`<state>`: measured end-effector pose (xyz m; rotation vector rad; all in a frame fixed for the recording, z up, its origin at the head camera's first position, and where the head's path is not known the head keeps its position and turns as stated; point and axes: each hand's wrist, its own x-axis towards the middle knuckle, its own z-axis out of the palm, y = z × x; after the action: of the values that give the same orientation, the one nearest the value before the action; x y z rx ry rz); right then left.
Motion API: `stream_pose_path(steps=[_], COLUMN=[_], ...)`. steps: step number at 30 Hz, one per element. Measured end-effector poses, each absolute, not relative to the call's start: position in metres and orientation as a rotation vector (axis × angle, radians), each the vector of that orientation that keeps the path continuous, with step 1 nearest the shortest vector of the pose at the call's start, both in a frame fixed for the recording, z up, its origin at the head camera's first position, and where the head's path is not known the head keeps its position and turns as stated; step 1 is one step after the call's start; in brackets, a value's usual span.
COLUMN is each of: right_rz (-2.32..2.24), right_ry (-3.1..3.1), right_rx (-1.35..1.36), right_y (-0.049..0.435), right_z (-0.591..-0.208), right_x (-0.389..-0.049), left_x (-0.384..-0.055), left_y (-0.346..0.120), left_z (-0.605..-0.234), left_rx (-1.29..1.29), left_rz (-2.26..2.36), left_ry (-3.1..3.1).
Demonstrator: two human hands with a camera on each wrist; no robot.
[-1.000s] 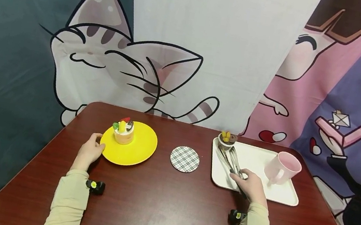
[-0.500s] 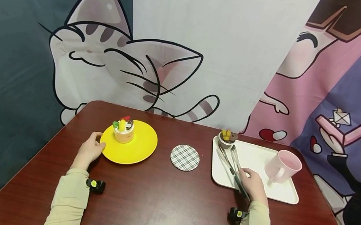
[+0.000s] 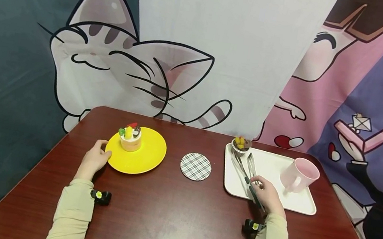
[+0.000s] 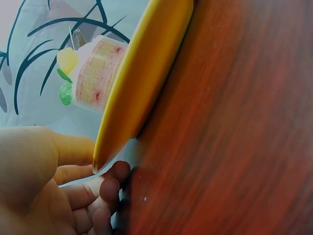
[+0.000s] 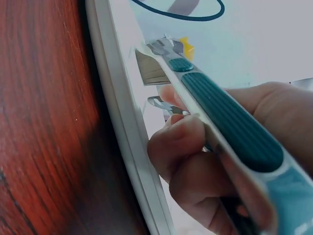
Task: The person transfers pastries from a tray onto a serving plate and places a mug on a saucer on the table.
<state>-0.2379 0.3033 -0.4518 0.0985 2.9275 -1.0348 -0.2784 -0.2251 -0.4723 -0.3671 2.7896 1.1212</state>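
We can read no words, labels, brands or numbers; near the end of the green-handled utensil (image 5: 232,122), we see a faint mark (image 5: 303,228) too indistinct to decipher.

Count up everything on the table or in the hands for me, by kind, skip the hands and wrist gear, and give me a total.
Small cakes: 2
Plate: 1
Tongs: 1
Coaster: 1
Tray: 1
Mug: 1
Total: 7
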Motion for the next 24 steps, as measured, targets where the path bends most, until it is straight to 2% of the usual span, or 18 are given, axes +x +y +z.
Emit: stream_pose_path(steps=[7, 18, 24], right_rz=[-1.255, -1.050, -1.114], right_ry=[2.841, 2.984, 2.893], right_rx=[0.184, 0.155, 0.161], right_y=[0.301, 0.300, 0.297], right_z=[-0.455, -0.445, -0.441], right_x=[-0.241, -0.262, -0.274], left_x=[-0.277, -0.278, -0.278], left_y=[-0.226, -0.224, -0.224], left_z=[-0.476, -0.473, -0.471], left_rx=[-0.364, -0.368, -0.375], left_rz=[1.130, 1.138, 1.130], left_ry=[2.792, 2.797, 2.800])
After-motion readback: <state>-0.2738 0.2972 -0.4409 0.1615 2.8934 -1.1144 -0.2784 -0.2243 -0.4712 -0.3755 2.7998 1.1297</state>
